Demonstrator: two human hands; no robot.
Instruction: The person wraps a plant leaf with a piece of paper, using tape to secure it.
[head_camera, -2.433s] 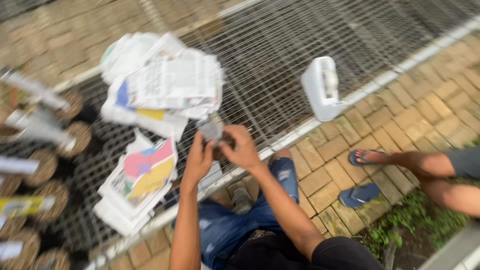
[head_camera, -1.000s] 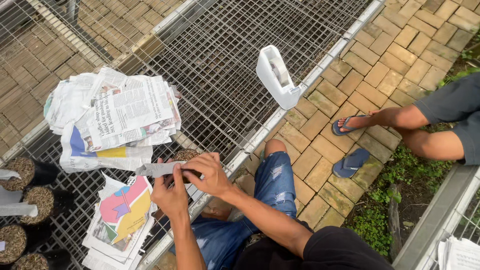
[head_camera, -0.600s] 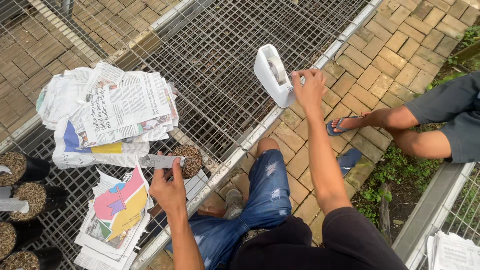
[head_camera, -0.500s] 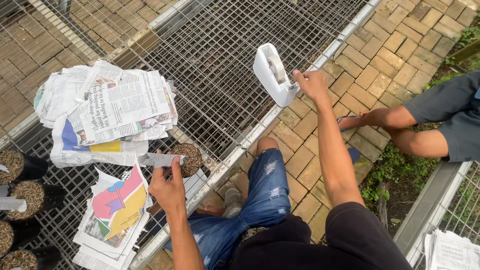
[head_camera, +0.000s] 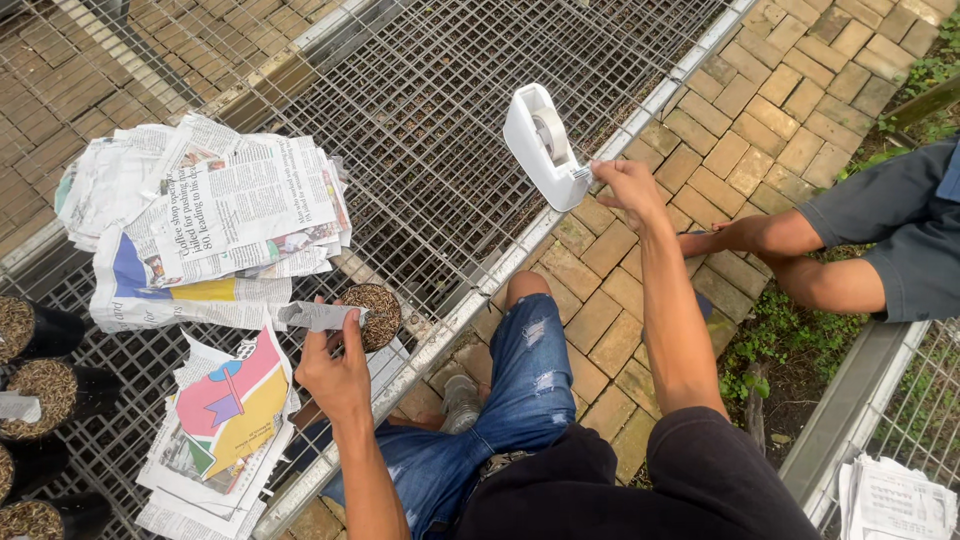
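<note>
- The left hand (head_camera: 335, 375) pinches a small folded newspaper strip (head_camera: 315, 316) between thumb and fingers, holding it level just above the front edge of the wire-mesh bench (head_camera: 430, 190), touching the rim of a small pot of dark granules (head_camera: 373, 315); held this way the fold likely stays shut.
- The right hand (head_camera: 625, 185) reaches out to the white tape dispenser (head_camera: 545, 145) standing at the bench's right edge, fingertips closed narrowly on the tape end at the cutter, apparently to draw off a piece.
- Half a second earlier that hand was only arriving at the dispenser; a second ago both hands were together on the strip.
- Loose newspaper sheets (head_camera: 225, 215) lie heaped toward the bench's left side, and more coloured sheets (head_camera: 225, 425) sit at the front edge under the left wrist.
- More black pots (head_camera: 45, 385) line the left edge.
- Another person's leg (head_camera: 800, 255) rests on the brick paving (head_camera: 760, 110) to the right.
</note>
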